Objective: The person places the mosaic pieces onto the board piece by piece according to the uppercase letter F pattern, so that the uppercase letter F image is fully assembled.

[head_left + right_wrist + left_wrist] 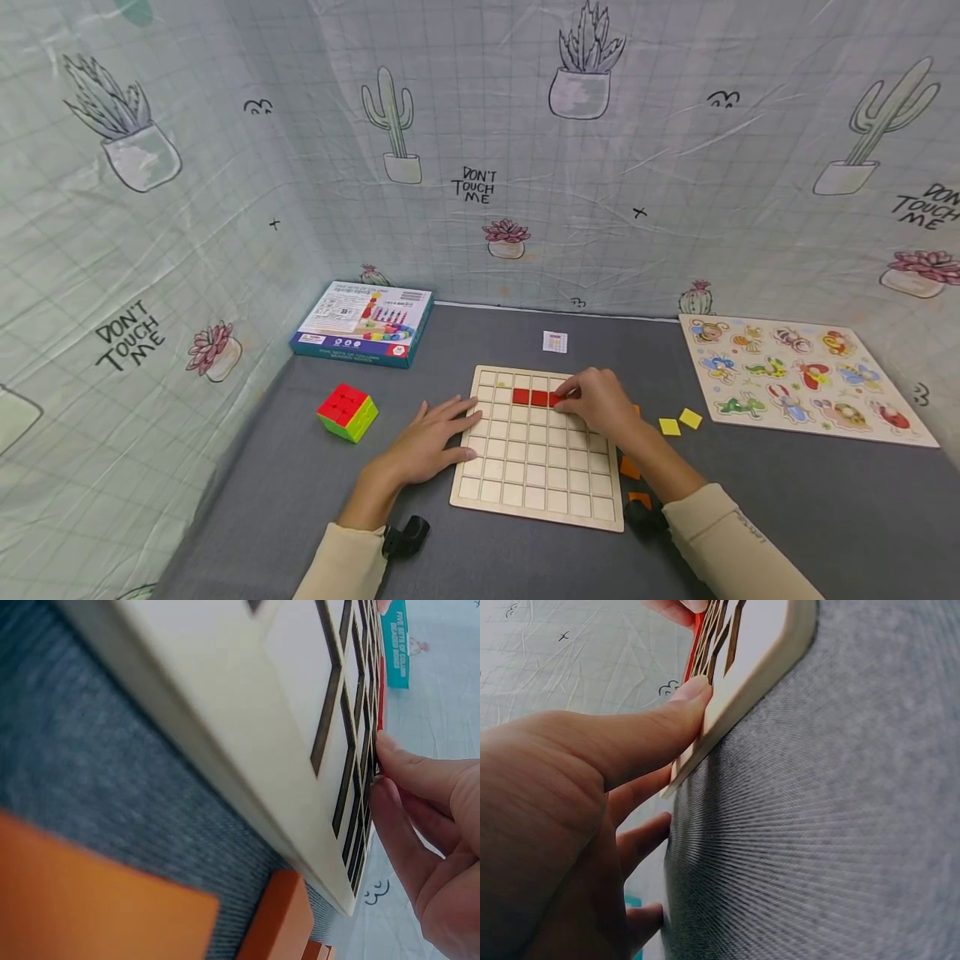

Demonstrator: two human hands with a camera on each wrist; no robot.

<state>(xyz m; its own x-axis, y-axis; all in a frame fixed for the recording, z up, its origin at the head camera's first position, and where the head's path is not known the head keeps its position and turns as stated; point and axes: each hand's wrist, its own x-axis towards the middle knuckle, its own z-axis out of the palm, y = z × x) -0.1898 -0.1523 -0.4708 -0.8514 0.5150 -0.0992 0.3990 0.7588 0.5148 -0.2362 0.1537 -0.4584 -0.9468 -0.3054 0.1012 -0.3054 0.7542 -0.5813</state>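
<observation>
A pale wooden grid board [517, 475] lies on the grey cloth. Two red square tiles [529, 397] sit side by side in its second row from the back, and a third red tile [555, 400] adjoins them at the fingertips of my right hand [602, 406]. Thumb and forefinger pinch that third tile, partly covering it; in the right wrist view the fingertips [386, 754] meet low over the board's surface. My left hand [426, 446] rests at the board's left edge, fingers spread, with the thumb [694, 690] on the rim in the left wrist view.
Orange tiles [630, 468] lie along the board's right side, partly under my right forearm. Two yellow tiles [679, 422] are farther right, near an insect puzzle board [810, 375]. A puzzle cube [347, 412], a flat box [363, 323] and a small printed card [555, 342] stand around.
</observation>
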